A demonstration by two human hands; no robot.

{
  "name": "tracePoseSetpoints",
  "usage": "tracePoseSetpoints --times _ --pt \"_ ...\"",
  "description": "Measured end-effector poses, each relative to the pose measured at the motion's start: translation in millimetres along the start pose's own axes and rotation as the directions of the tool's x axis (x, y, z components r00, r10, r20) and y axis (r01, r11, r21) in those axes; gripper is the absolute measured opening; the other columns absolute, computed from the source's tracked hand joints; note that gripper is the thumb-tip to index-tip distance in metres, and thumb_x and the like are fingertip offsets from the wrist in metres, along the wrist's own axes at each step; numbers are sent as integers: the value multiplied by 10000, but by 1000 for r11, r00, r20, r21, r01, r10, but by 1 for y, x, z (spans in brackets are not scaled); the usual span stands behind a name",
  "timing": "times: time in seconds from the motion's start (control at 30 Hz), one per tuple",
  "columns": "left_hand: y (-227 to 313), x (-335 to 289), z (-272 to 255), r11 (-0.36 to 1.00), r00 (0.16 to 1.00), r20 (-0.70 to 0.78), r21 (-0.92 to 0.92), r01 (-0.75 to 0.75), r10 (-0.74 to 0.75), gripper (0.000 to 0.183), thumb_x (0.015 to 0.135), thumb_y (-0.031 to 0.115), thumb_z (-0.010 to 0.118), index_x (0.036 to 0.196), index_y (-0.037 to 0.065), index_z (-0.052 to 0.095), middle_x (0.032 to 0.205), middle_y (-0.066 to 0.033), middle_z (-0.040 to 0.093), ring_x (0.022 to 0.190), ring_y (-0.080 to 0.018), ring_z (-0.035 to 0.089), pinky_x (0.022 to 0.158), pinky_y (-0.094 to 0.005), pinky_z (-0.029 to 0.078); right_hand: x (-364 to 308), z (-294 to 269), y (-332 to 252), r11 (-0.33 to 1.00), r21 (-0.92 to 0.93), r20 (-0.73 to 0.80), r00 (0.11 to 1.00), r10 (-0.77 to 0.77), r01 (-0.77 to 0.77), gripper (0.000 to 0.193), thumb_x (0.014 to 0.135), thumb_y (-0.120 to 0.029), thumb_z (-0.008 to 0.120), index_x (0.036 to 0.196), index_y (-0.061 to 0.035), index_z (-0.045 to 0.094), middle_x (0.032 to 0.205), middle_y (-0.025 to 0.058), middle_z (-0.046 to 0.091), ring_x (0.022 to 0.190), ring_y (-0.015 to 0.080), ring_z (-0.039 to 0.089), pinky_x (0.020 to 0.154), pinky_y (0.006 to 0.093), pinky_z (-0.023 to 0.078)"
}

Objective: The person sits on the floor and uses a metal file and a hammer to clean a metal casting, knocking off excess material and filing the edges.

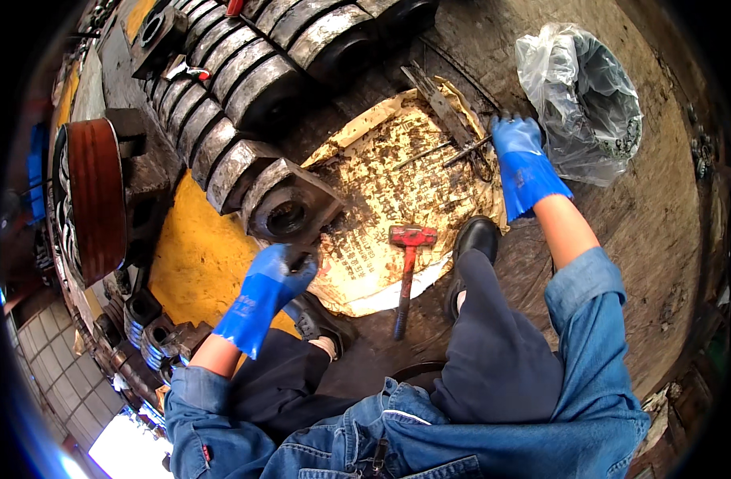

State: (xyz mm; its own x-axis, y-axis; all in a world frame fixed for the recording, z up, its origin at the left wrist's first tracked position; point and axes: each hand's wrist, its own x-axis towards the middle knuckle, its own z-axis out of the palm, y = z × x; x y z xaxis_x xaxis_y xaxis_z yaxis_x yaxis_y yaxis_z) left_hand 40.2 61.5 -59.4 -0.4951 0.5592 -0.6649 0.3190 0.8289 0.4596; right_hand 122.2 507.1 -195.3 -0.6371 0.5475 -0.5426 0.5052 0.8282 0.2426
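My right hand (515, 142), in a blue rubber glove, is closed round the end of a thin dark metal rod (467, 152), which points left over a stained paper sheet (381, 188). A second thin rod (423, 155) and a long flat metal bar (441, 104) lie beside it. My left hand (290, 273), gloved the same way, has its fingers curled just below a heavy metal block with a round bore (290, 209). Whatever those fingers hold, if anything, is hidden. Between my feet, a red-headed hammer (412, 237) rests with its head on the paper.
Rows of greasy metal blocks (222, 56) stretch away at upper left. A clear plastic bag (577, 100) stands open beyond my right hand. At far left are a reddish-brown curved band (98, 199) and more metal parts (146, 311). Yellow flooring (194, 247) shows beside the blocks.
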Motion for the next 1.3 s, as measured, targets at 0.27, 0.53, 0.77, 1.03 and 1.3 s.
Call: tracePoseSetpoints --times 0.27,0.53,0.77,1.03,1.3 --pt "58 39 15 995 998 -13 85 -58 59 269 825 249 661 1015 74 734 976 -187 708 900 -342 695 783 -384 551 35 -11 -1 981 77 189 964 -188 177 353 918 -234 539 1172 -39 686 1212 199 662 1132 342 644 953 421 515" --pt "109 93 23 908 842 -405 362 -211 357 636 691 380 821 1233 126 605 870 -128 693 830 -342 677 712 -431 546 -66 -118 -10 770 59 39 769 -637 635 183 750 -111 701 931 -130 728 903 117 714 855 323 694 722 443 553" --pt "116 52 -10 838 887 -338 537 -93 315 197 762 294 697 900 160 655 717 -85 671 694 -330 677 576 -482 500 -134 -179 -30 531 224 -45 553 -832 817 305 778 -162 705 1082 -140 683 947 143 698 895 371 660 741 436 523" --pt "122 -91 -72 898 930 -322 440 -19 177 166 808 297 696 898 159 715 820 -141 700 766 -364 676 650 -464 534 -216 -251 -68 353 373 -72 406 -911 858 259 826 -222 723 1021 -52 713 864 145 722 757 269 688 685 388 533" --pt "90 -154 -72 922 831 -556 335 196 25 212 864 222 665 993 55 673 965 -217 672 932 -415 637 763 -454 525 -201 -148 -99 -66 978 79 646 -760 -197 285 977 -154 589 1198 26 602 1071 187 680 875 264 716 657 324 612"
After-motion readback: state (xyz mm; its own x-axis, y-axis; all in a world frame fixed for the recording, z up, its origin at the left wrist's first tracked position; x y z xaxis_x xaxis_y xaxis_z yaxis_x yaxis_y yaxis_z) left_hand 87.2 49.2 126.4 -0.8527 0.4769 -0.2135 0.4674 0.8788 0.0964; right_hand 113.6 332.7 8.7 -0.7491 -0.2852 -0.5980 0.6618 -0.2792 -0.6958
